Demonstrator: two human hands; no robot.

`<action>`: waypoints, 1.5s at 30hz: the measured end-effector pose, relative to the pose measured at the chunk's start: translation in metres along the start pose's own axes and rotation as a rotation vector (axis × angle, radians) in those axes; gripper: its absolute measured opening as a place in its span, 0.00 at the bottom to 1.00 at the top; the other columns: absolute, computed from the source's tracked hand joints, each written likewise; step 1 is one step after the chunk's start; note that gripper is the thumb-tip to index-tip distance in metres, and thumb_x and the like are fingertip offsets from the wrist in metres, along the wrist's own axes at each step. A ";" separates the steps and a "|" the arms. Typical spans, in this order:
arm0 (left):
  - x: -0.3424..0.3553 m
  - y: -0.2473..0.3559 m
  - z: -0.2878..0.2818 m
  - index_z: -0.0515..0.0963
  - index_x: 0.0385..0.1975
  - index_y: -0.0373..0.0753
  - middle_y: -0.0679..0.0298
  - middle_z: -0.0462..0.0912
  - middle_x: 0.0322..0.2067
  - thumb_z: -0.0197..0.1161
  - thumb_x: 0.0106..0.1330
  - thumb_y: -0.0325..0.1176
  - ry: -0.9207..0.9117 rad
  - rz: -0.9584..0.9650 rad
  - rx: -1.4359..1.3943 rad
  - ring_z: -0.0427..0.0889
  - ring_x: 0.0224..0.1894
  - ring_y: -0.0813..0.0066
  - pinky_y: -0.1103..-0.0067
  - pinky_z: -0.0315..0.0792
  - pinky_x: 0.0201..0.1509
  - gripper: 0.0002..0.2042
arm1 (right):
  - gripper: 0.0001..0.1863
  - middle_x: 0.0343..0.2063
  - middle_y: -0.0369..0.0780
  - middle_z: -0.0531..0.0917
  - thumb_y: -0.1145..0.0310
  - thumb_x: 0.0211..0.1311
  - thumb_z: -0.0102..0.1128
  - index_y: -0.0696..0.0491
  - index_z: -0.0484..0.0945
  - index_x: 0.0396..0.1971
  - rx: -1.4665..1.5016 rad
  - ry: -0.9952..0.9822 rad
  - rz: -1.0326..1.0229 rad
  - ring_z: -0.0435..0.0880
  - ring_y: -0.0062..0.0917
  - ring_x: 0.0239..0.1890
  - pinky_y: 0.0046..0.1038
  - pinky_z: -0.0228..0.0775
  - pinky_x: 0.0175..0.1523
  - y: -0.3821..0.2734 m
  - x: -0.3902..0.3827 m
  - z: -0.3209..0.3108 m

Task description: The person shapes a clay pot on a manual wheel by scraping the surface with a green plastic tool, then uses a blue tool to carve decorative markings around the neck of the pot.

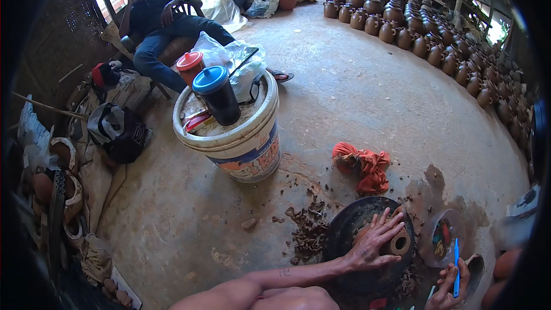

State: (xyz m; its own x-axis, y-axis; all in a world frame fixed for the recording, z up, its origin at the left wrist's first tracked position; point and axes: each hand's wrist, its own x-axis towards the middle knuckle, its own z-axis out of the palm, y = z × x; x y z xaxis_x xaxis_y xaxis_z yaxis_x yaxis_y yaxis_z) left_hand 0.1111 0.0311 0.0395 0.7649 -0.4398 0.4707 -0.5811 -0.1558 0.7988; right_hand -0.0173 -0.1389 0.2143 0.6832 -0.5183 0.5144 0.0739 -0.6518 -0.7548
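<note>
My left hand (373, 243) lies over a brown clay vessel (408, 241) on a dark round turntable (340, 224). Its fingers are stretched out and spread, touching the clay, and they cover much of the vessel. A round opening with a thick rim shows beside the palm. At lower right, my right hand (447, 287) is closed round a slim blue pen-like tool (457, 261), which points upward. Just beyond that hand stands a translucent bowl (425, 235) with small coloured items in it.
A bunched orange-red cloth (373, 171) and clay scraps (309, 229) lie near the turntable. A large white bucket (227, 152) carries two lidded tumblers (221, 100). A person (158, 23) sits at back left. Rows of brown jugs (387, 31) line the right; a bag (117, 132) lies left.
</note>
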 end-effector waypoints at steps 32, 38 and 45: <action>0.001 -0.003 -0.016 0.70 0.76 0.44 0.53 0.56 0.83 0.82 0.60 0.47 -0.054 -0.014 -0.172 0.43 0.85 0.41 0.49 0.46 0.85 0.43 | 0.13 0.34 0.42 0.90 0.70 0.77 0.64 0.64 0.86 0.49 -0.022 -0.040 0.163 0.85 0.24 0.31 0.25 0.77 0.39 0.014 -0.019 -0.020; 0.008 0.000 -0.015 0.67 0.78 0.46 0.55 0.48 0.85 0.80 0.61 0.49 -0.112 -0.060 -0.206 0.37 0.86 0.38 0.47 0.42 0.86 0.45 | 0.13 0.34 0.42 0.90 0.69 0.77 0.63 0.64 0.86 0.49 -0.005 -0.024 0.169 0.85 0.24 0.32 0.25 0.77 0.39 0.011 -0.018 -0.018; 0.005 -0.005 -0.018 0.67 0.78 0.49 0.54 0.42 0.86 0.75 0.64 0.55 -0.146 -0.052 -0.213 0.32 0.85 0.35 0.44 0.38 0.85 0.43 | 0.13 0.35 0.41 0.90 0.69 0.78 0.63 0.63 0.86 0.50 0.014 -0.025 0.134 0.85 0.24 0.32 0.25 0.77 0.40 0.009 -0.022 -0.016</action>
State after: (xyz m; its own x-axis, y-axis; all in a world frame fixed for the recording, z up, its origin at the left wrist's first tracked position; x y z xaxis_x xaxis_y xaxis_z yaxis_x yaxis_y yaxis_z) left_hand 0.1230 0.0452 0.0445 0.7352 -0.5612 0.3802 -0.4588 0.0010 0.8886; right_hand -0.0434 -0.1427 0.2028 0.7058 -0.5856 0.3986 -0.0088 -0.5699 -0.8217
